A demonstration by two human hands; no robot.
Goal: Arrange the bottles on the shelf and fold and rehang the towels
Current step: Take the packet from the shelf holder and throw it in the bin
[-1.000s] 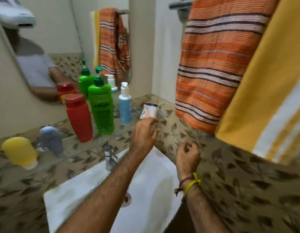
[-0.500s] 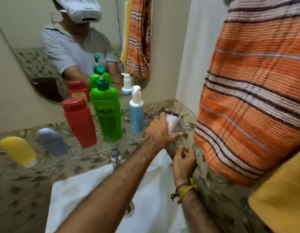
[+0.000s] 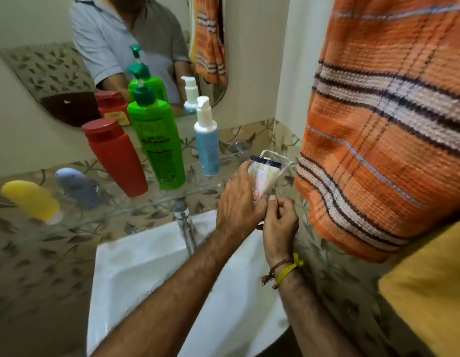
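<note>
On the glass shelf (image 3: pixel 172 194) stand a red bottle (image 3: pixel 115 158), a green pump bottle (image 3: pixel 158 140) and a white-and-blue pump bottle (image 3: pixel 207 140). A grey-blue bottle (image 3: pixel 78 186) and a yellow bottle (image 3: pixel 30 199) lie at the shelf's left. My left hand (image 3: pixel 239 202) grips a clear plastic packet with a dark strip (image 3: pixel 266 173) at the shelf's right end. Just below it my right hand (image 3: pixel 279 222) is curled, thumb and fingertips at the packet's lower tip. An orange striped towel (image 3: pixel 391 124) and a yellow towel (image 3: pixel 429 292) hang at the right.
A white sink (image 3: pixel 146 279) with a chrome tap (image 3: pixel 185 225) sits under the shelf. The mirror (image 3: pixel 95 47) behind the bottles reflects them and a person in a grey shirt. Leaf-patterned tiles cover the wall. The towels hang close to my right arm.
My left hand reached the packet at the shelf's right end and took hold of it. My right hand rose to meet its lower tip. The camera moved closer and tilted down.
</note>
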